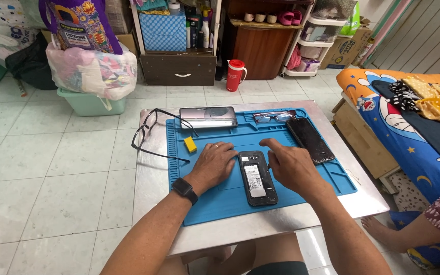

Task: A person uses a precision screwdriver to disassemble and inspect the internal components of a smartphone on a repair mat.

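We note the opened phone (257, 177) lying back-up on the blue mat (220, 203), battery exposed. Left hand (214, 164) rests flat and spread beside it; right hand (290, 165) hovers, forefinger extended, holding nothing. Risk: a careless nudge could slide the phone toward the desk (151, 188) edge.

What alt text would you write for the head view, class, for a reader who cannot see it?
A person's left hand and right hand flank an opened black phone, battery showing, on a blue work mat atop a metal table. Two more phones, two pairs of glasses and a yellow block lie around.
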